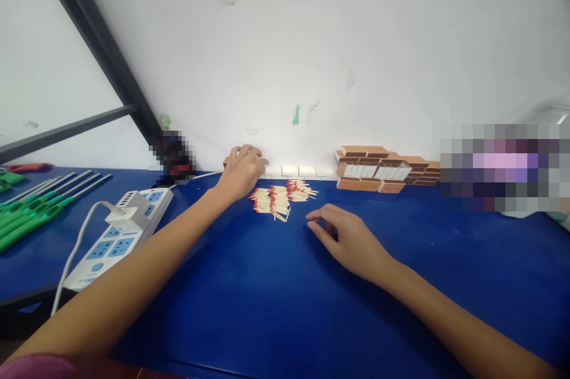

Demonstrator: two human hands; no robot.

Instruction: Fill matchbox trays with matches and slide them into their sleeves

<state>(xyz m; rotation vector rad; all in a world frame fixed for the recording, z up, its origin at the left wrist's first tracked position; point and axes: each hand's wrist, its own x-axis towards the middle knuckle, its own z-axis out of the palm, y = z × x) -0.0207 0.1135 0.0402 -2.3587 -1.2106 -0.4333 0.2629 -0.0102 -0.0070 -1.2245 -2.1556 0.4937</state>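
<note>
My left hand [243,171] is at the foot of the wall with its fingers curled over a matchbox [226,161]; only a brown end of the box shows past the hand. Just to the right of that hand, matches [279,198] with red heads lie in several loose bunches. Behind them, white matchbox trays [307,171] stand in a row along the wall. My right hand [342,236] hovers over the blue table [267,296], right of the matches. Its fingers are bent, thumb and forefinger are apart, and nothing shows between them.
Stacked brown matchboxes [374,168] stand against the wall at the right. A white power strip [120,242] with a plugged-in charger and cable lies at the left. Beyond it are green-handled tools [35,212] and a dark metal frame [89,28]. Blurred patches hide things on both sides.
</note>
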